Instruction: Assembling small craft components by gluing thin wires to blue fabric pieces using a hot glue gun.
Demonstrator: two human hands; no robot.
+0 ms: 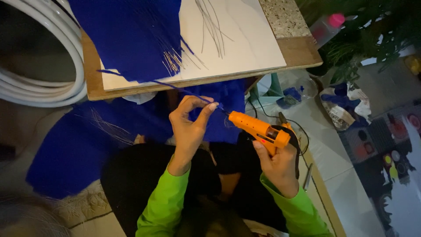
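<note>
1. Two hands were at work, both in bright green sleeves; one glue gun, one thin blue strand, one low board table and one coil of white tubing could be counted.
2. The left hand [189, 127] was pinched narrow, thumb and forefinger closed on the thin blue strand [175, 87], which ran up and leftward from the fingertips to the table edge.
3. The right hand [276, 164] was wrapped fully around the grip of the orange glue gun [258, 129], a small red light glowing on its body. Its nozzle pointed left and met the strand just beside the left fingertips.
4. A black cord [302, 140] looped away from the gun's rear, to the right of the right hand.
5. Above both hands lay the wooden table [302, 52], topped by a smooth white sheet [245, 44] and a sheet of deep blue fabric [131, 35] with frayed, thread-like ends.
6. More blue fabric [74, 149] spread soft and flat left of the left hand.
7. Far upper left sat the coiled white tubing [66, 66], smooth and round.
8. Upper right, well apart, stood a clear bottle with a pink cap [326, 26] beside green leaves.
</note>
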